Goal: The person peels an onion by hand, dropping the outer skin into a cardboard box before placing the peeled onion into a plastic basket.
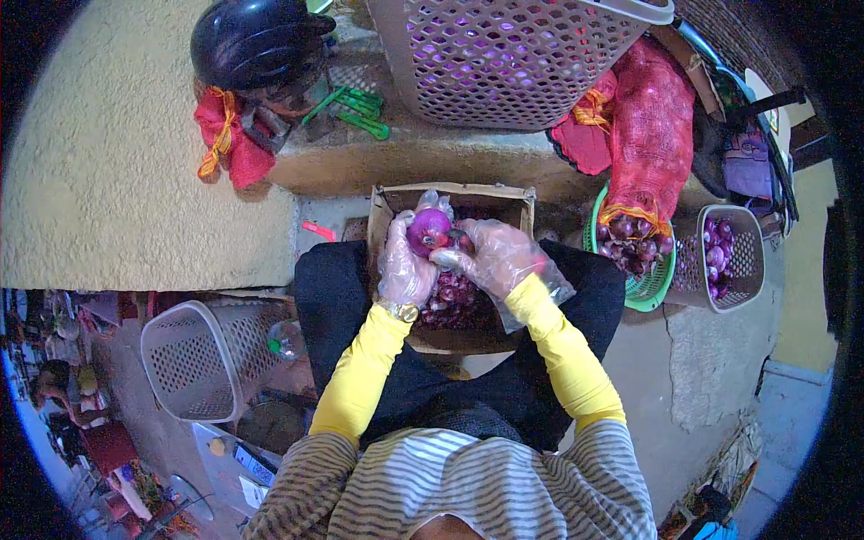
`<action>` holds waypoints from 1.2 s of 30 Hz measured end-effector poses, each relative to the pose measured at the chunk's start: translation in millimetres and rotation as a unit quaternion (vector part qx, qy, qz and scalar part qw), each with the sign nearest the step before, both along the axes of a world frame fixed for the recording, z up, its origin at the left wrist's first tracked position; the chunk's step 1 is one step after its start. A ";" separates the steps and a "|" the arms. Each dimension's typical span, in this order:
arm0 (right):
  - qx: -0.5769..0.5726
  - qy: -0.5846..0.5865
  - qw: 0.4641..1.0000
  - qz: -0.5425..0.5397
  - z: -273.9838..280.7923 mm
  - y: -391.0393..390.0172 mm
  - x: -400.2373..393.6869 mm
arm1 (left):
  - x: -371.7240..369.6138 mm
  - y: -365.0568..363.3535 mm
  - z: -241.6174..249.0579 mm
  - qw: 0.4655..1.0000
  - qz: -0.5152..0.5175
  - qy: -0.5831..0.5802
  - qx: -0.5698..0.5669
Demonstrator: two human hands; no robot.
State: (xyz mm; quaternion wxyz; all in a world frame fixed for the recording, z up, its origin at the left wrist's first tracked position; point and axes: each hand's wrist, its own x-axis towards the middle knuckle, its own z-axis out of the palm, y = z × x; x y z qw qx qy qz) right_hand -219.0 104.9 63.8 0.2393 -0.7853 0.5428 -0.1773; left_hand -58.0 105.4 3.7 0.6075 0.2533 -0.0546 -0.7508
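Note:
A peeled-looking purple onion (427,230) is held in my left hand (407,261), which wears a clear plastic glove. My right hand (500,256), also in a loose clear glove, has its fingers closed against the onion's right side. A bit of red shows through the glove at its palm, but I cannot make out what it holds. Both hands are above an open cardboard box (522,209) between my knees. Inside the box lie dark red onion skins and small onion pieces (445,301), partly hidden by my hands.
At the right, a red mesh sack (652,126) spills onions into a green basket (666,290), beside a crate (754,270) holding onions. A large perforated crate (504,108) and black helmet (256,45) sit on the ledge ahead. Another crate (193,409) stands at left.

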 end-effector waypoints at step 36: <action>-0.049 0.066 0.996 -0.027 -8.5 -8.7 -13.7 | 10.8 -7.7 7.7 0.993 -0.069 -0.053 -0.075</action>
